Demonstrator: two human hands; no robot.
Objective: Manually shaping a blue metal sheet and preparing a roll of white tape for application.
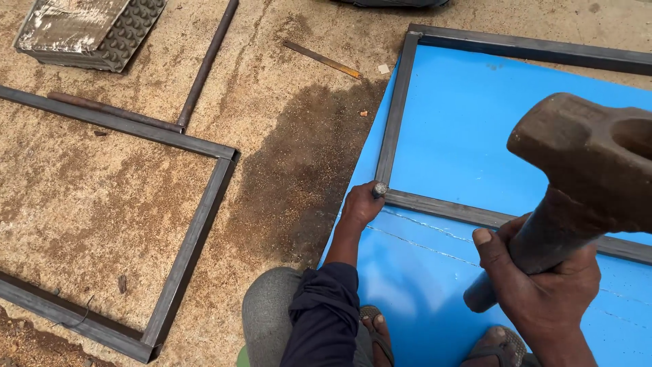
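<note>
- Hammer [589,163], heavy and rust-brown, sits raised at three o'clock in the view, its head looming close to the camera and hiding part of the frame bar behind it.
- The right hand [543,278] is clenched tight around the hammer's dark handle, thumb up along the shaft, at about four o'clock.
- The left hand [362,204] is closed around a short steel chisel [379,189], only the round top of which shows above the fist, near the centre of the view.
- The chisel stands at the near left corner of a grey steel frame [392,115], which lies on a bright blue sheet [462,136] spreading from centre towards three o'clock.
- A thin scored line runs across the blue sheet just below the frame's near bar.
- A second steel frame [190,238] lies flat on the sandy concrete floor [285,102] at nine o'clock, well apart from the hands.
- A rusty rod [207,64] lies at eleven o'clock; a second one lies against that frame's far bar.
- A ribbed grey block [92,30] sits at the top left corner.
- A flat metal strip [322,60] lies at twelve o'clock on the floor.
- A dark damp patch stains the floor between the two frames.
- The person's sandalled feet [377,329] rest on the blue sheet at six o'clock.
</note>
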